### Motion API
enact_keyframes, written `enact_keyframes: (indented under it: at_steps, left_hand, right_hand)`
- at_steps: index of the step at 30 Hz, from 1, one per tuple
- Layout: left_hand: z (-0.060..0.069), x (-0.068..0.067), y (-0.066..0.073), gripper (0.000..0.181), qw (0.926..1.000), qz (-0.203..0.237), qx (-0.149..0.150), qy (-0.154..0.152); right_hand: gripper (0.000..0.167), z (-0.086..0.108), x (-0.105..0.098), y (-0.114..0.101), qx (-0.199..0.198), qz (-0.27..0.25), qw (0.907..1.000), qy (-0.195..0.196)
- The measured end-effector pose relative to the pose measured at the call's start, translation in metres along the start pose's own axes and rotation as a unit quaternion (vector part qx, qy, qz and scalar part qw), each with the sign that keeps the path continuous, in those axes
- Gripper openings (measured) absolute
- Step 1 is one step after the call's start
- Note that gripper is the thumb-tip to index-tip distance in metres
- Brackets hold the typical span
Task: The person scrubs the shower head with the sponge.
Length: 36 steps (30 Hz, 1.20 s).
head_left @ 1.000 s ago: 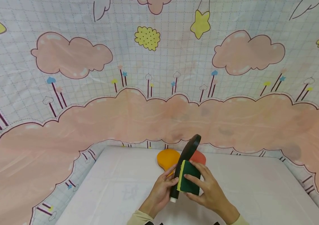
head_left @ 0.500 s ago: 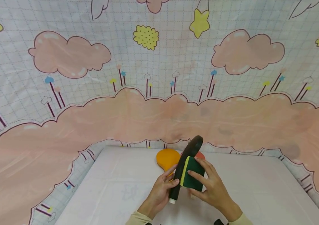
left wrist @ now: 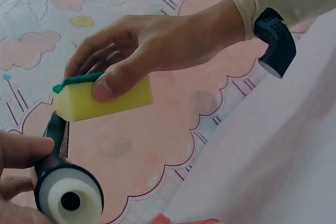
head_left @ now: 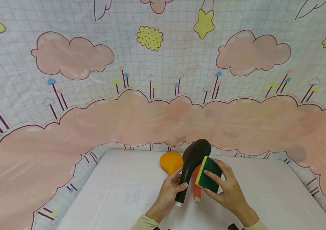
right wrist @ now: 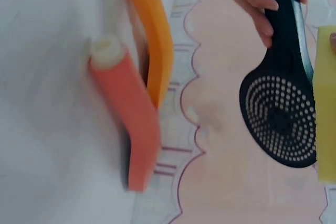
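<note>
Gripping the black shower head (head_left: 193, 156) by its handle, left hand (head_left: 167, 193) has it raised over the tabletop (head_left: 122, 185); right hand (head_left: 232, 191) pinches the sponge (head_left: 213, 166), yellow side toward the shower head, contact unclear. Probably best: firm handle grip, yellow foam laid flat, even strokes over the nozzle face (right wrist: 278, 121), elbows clear of the red shower head (head_left: 197, 191) and orange shower head (head_left: 170, 161) lying below.
</note>
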<state>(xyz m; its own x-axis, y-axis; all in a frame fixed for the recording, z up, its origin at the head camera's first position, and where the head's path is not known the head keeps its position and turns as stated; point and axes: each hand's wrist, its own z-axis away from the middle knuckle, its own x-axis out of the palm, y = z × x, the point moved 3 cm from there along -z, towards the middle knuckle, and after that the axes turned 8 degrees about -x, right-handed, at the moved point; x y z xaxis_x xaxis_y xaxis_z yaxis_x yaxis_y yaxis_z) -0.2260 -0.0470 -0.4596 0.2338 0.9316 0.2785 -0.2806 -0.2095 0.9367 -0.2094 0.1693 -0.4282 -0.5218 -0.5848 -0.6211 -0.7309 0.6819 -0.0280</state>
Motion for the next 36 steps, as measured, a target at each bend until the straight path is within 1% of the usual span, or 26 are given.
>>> enact_keyframes:
  at_steps: [3,6,10,12,19,26,29,33,36]
  left_hand:
    - [-0.004,0.008,-0.001,0.062,0.9996,-0.018,0.017,0.014]
    - [-0.008,0.017,-0.005,0.062,0.9981,-0.036,0.032,0.038]
    - [-0.013,0.027,-0.010,0.063,0.9959,-0.044,0.047,0.064]
    - [-0.014,0.032,-0.012,0.064,0.9955,-0.043,0.049,0.068]
    - [-0.023,0.047,-0.018,0.060,0.9970,-0.038,0.020,0.065]
    - [-0.035,0.068,-0.026,0.059,0.9953,-0.053,0.023,0.079]
    - [-0.041,0.076,-0.029,0.060,0.9954,-0.049,0.014,0.082]
    - [-0.048,0.085,-0.033,0.061,0.9959,-0.040,-0.002,0.081]
    - [-0.052,0.090,-0.037,0.062,0.9963,-0.038,-0.002,0.077]
  right_hand:
    - [0.061,0.005,-0.007,0.006,0.013,0.014,0.9998,-0.007]
    - [0.063,0.011,-0.013,0.011,0.029,0.025,0.9991,-0.015]
    - [0.064,0.021,-0.019,0.017,0.046,0.034,0.9983,-0.015]
    - [0.064,0.025,-0.022,0.020,0.052,0.037,0.9979,-0.012]
    - [0.066,0.040,-0.030,0.027,0.063,0.047,0.9969,0.005]
    - [0.068,0.051,-0.040,0.033,0.073,0.043,0.9963,0.017]
    - [0.067,0.058,-0.044,0.035,0.082,0.042,0.9956,0.014]
    - [0.063,0.067,-0.048,0.037,0.106,0.048,0.9932,0.004]
    - [0.062,0.071,-0.050,0.039,0.121,0.055,0.9912,-0.003]
